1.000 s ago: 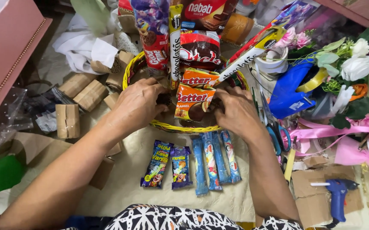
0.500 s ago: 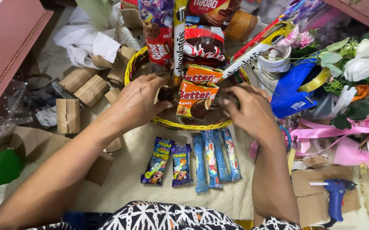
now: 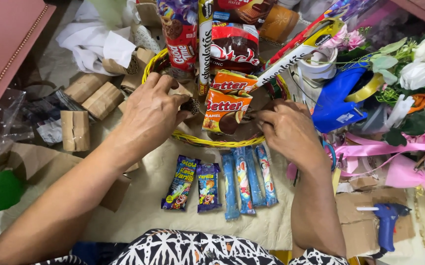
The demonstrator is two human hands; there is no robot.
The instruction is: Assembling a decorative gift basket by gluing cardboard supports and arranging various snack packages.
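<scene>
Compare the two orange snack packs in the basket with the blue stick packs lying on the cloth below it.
The orange snack packs are broad and stand propped in the yellow basket, between the hands. The blue stick packs are narrow and long, lying flat side by side outside the basket, untouched. Both are sealed, glossy wrappers.

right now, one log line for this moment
left hand: on yellow basket rim | right hand: at orange snack packet | blue sachets: on cloth
</scene>
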